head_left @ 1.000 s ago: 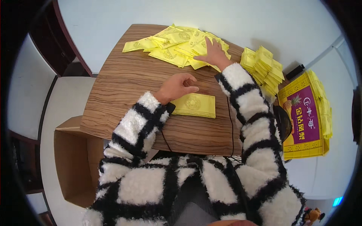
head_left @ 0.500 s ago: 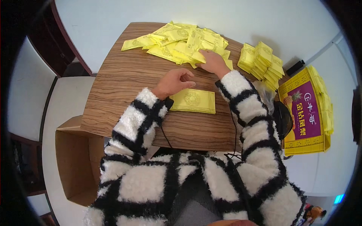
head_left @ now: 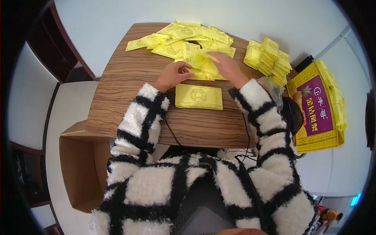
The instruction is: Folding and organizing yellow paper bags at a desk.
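- Packets [head_left: 178, 49], yellow, loose pile, far side of table [head_left: 125, 102]; flat pkt stack [head_left: 199, 96] nearer person, clear of fingers of both hands.
- Change: L hand [head_left: 173, 75] up from corner of flat pkt stack to pile's near edge; R hand [head_left: 225, 67] in from pile's right part, now near L. My read: sorting out pkts betw. both hands.
- L: half-curled, gap betw. thumb + fingers, nothing seen gripped.
- R: motion-blurred, fingers bent over yellow pkts; can't tell if one is gripped.
- Surface: brown wood-grain; neat stacks [head_left: 270, 58] at right, clear plastic bag [head_left: 275, 89] just beside.
- Room: yellow/purple carton [head_left: 313, 111] right of table; open cardboard box [head_left: 84, 168] low left; white wall [head_left: 219, 17] behind.
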`<state>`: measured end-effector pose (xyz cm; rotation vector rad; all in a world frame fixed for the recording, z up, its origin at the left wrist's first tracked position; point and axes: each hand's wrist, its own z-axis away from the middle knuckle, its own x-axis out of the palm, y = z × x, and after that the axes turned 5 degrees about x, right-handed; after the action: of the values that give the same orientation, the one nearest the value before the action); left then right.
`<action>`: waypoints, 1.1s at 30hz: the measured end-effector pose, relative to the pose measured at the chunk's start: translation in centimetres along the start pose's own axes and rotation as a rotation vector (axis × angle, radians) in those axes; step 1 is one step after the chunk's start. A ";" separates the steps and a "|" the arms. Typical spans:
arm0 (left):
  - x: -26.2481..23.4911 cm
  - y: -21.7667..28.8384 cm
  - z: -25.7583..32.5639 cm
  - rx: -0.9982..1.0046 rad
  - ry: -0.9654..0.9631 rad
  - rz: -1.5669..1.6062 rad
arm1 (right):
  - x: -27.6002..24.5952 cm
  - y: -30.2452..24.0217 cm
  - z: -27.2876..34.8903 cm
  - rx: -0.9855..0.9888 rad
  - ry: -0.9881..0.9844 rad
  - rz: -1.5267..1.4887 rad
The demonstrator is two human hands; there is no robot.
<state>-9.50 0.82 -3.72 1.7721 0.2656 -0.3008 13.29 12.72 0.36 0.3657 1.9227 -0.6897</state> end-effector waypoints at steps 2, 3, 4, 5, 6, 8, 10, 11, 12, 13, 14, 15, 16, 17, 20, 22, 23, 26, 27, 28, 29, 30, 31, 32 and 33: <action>0.0 0.0 -0.4 0.004 0.010 0.015 | -0.6 -0.3 1.1 0.015 0.288 -0.113; 0.0 0.4 -0.4 0.005 0.040 -0.007 | -0.9 -0.7 1.6 0.018 0.286 -0.120; 0.0 0.8 -0.5 0.004 0.069 -0.030 | -1.4 -1.1 2.0 0.101 0.292 -0.432; 0.1 1.1 -0.6 0.004 0.098 -0.054 | -1.8 -1.4 2.3 0.184 0.294 -0.746; 0.4 1.0 -0.8 -0.005 0.095 -0.058 | -2.0 -1.9 2.8 0.269 0.292 -1.059; 0.9 0.8 -1.2 0.023 0.152 0.131 | -2.4 -2.9 4.0 0.340 0.290 -1.196; 1.1 0.6 -1.3 0.027 0.181 0.217 | -2.4 -3.4 5.1 0.471 0.284 -1.450; 1.0 0.9 -1.6 0.034 0.115 0.301 | -2.3 -2.9 5.6 0.474 0.286 -1.460; 1.0 1.3 -1.9 0.040 0.049 0.385 | -2.2 -2.3 6.1 0.507 0.253 -1.473; 1.1 1.6 -2.2 0.045 -0.016 0.468 | -2.1 -1.6 6.5 0.539 0.219 -1.487; 1.3 1.9 -2.5 0.036 -0.018 0.459 | -2.1 -0.9 6.9 0.572 0.184 -1.501; 1.7 2.2 -2.8 0.025 0.010 0.470 | -2.2 -0.2 7.1 0.574 0.183 -1.514; 2.0 2.7 -2.9 0.013 0.041 0.477 | -2.3 0.2 7.2 0.600 0.181 -1.479; 2.3 2.9 -3.2 0.001 0.072 0.483 | -2.5 0.5 7.2 0.626 0.179 -1.443; 3.0 2.4 -4.2 0.013 0.094 0.459 | -2.7 1.5 7.5 0.658 0.159 -1.374; 3.2 2.1 -4.5 0.009 0.106 0.440 | -2.5 1.8 7.8 0.659 0.123 -1.279; 3.4 2.1 -4.7 0.023 0.130 0.439 | -2.6 2.1 7.9 0.664 0.116 -1.292; 3.6 2.0 -4.7 0.046 0.177 0.437 | -2.6 3.0 8.1 0.575 -0.003 -1.086; 3.5 2.0 -4.8 0.051 0.200 0.474 | -2.3 3.1 8.1 0.579 -0.004 -1.091; 3.4 2.0 -4.8 0.058 0.223 0.512 | -1.9 3.2 8.0 0.528 0.026 -1.072; 3.5 2.0 -4.7 0.065 0.245 0.551 | -1.6 3.3 8.0 0.477 0.057 -1.051; 3.7 2.0 -4.7 0.062 0.242 0.551 | -1.4 3.3 8.1 0.427 0.088 -1.027; 4.0 2.2 -4.7 0.052 0.273 0.578 | -1.4 3.1 8.1 0.429 0.088 -1.028; 4.3 2.4 -4.6 0.043 0.303 0.606 | -1.5 2.9 8.2 0.436 0.088 -1.035; 4.5 2.5 -4.6 0.034 0.334 0.633 | -1.6 2.6 8.3 0.444 0.089 -1.043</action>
<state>-4.15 4.85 -2.00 1.8374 -0.0750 0.4476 21.41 9.83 -1.60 -0.4066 1.9583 -1.8060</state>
